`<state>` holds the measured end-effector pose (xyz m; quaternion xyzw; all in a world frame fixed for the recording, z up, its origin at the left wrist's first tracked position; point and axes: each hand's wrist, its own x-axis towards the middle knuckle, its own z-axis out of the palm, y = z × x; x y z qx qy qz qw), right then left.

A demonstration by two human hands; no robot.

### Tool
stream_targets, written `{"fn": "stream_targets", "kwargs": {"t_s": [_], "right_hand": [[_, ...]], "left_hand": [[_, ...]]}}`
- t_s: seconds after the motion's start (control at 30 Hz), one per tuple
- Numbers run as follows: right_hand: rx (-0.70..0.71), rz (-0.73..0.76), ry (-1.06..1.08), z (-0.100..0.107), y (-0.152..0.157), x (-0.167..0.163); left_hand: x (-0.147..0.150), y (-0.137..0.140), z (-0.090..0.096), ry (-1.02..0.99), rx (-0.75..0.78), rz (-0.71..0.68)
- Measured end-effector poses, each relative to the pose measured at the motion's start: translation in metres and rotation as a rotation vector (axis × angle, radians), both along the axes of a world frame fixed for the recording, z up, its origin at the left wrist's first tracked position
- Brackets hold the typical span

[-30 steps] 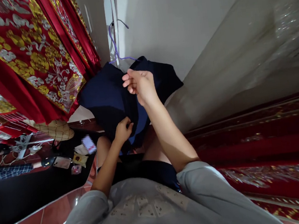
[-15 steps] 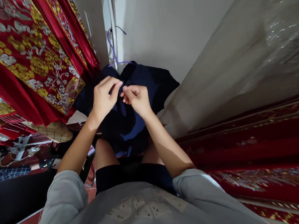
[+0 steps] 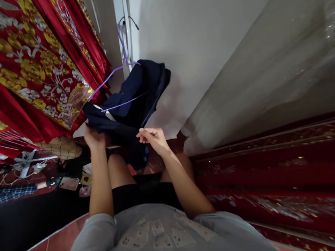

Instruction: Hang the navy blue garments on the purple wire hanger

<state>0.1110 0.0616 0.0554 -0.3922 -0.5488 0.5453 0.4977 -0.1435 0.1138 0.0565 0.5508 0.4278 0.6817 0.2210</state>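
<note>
A dark navy shirt [image 3: 138,82] hangs partly off a purple wire hanger [image 3: 122,46]. Its front is spread open, and a white tag [image 3: 109,115] shows inside. The hanger's left arm and part of its lower bar lie bare. At the shirt's left side, my left hand [image 3: 95,138] grips the gathered cloth; its fingers are blurred and partly behind the fabric. My right hand [image 3: 153,138] is closed in a pinch on the shirt's front edge, lower and to the right, in front of my knees.
Red embroidered cloth [image 3: 48,62] hangs close on the left. A pale wall [image 3: 199,29] and plastic sheeting [image 3: 240,77] stand ahead and right, above more red fabric [image 3: 282,173]. At left are a black surface [image 3: 30,221], a phone [image 3: 69,183] and cables [image 3: 26,161].
My left hand has moved left and down, drawing the shirt's left side off the hanger arm. My right hand has lowered slightly. The shirt front, together before, now gapes open.
</note>
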Motion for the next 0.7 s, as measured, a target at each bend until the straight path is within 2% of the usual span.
{"fn": "stream_targets", "kwargs": {"t_s": [0.1,0.17,0.23,0.3,0.37,0.43,0.47,0.53,0.63,0.7], "right_hand": [[0.021,-0.064,-0.095,-0.007,0.005,0.004],[0.072,-0.115,-0.249,-0.011,0.013,0.010],[0.149,-0.133,-0.364,-0.010,0.020,0.015],[0.209,-0.047,-0.369,-0.005,0.023,0.017],[0.224,0.149,-0.287,0.004,0.022,0.014],[0.205,0.319,-0.208,0.017,0.019,0.010],[0.198,0.364,-0.195,0.025,0.018,0.009],[0.214,0.409,-0.240,0.043,0.020,0.012],[0.327,0.427,-0.388,0.071,0.038,0.026],[0.444,0.269,-0.422,0.085,0.061,0.034]], "left_hand": [[0.041,-0.017,-0.039,-0.171,-0.121,0.013],[0.064,-0.023,-0.045,-0.220,-0.218,-0.038],[0.081,-0.026,-0.036,-0.237,-0.296,-0.121],[0.094,-0.029,-0.017,-0.211,-0.312,-0.194],[0.104,-0.031,0.005,-0.109,-0.248,-0.204],[0.111,-0.034,0.026,0.061,-0.122,-0.150],[0.112,-0.036,0.033,0.145,-0.073,-0.138],[0.109,-0.039,0.041,0.264,-0.064,-0.228],[0.092,-0.044,0.036,0.404,-0.291,-0.534],[0.076,-0.048,0.026,0.572,-0.478,-0.665]]}}
